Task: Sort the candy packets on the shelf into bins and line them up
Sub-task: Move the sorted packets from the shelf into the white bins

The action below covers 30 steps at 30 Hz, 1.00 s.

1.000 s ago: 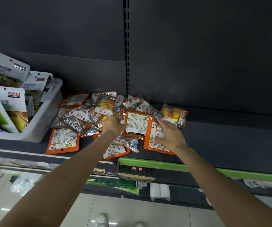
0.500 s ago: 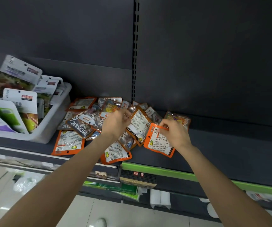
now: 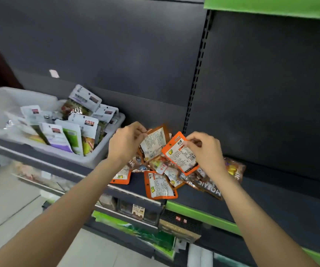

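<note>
Pinching one orange packet per hand: left hand (image 3: 125,142) grips a packet (image 3: 154,142), right hand (image 3: 206,151) another (image 3: 180,153), lifted off the shelf pile (image 3: 174,176) so I can bin (image 3: 105,149) them.

Two candy packets are lifted above the loose pile (image 3: 167,176): one orange-edged packet (image 3: 154,144) and a second orange packet (image 3: 180,154) just right of it. Left of the pile stands one white bin (image 3: 101,157) holding roughly eight upright packets; the pile's own count cannot be told.
</note>
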Motion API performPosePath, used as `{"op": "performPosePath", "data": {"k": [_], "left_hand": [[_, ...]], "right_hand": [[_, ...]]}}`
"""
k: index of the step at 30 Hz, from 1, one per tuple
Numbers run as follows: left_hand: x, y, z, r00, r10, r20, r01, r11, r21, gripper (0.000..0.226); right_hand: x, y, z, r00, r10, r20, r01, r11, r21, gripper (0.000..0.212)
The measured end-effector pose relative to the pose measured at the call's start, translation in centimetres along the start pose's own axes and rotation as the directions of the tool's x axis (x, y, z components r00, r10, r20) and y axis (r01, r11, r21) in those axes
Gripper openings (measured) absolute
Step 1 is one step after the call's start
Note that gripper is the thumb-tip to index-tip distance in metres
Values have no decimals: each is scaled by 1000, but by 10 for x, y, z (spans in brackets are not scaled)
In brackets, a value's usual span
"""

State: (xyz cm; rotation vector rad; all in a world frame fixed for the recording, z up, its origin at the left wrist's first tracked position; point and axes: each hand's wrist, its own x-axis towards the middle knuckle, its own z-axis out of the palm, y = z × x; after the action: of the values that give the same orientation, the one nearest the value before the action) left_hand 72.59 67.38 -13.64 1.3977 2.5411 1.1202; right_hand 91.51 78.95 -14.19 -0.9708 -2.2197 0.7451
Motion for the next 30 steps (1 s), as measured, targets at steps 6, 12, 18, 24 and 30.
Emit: {"op": "performPosePath", "data": {"k": [6,12,18,24,30], "left_hand": [[0,-59,-81,990,-76,-119,78,997,14,11],[3,-153,-179,962,-109,-250,112,994,-4,11],[10,-257,-280,941,-137,-309,149,989,15,11],[30,-341,-344,928,-198,-315,196,980,-37,14],[82,-406,-367,927,-219,-306,212,976,-57,12]], "right_hand": [[17,-87,57,993,-122,2,121,988,91,1],[26,-198,148,975,-221,16,217,967,134,2],[29,-309,246,974,-228,0,225,959,170,6],[52,-374,332,981,-193,1,189,960,206,7],[96,-411,397,984,-178,-24,180,965,192,5]]}}
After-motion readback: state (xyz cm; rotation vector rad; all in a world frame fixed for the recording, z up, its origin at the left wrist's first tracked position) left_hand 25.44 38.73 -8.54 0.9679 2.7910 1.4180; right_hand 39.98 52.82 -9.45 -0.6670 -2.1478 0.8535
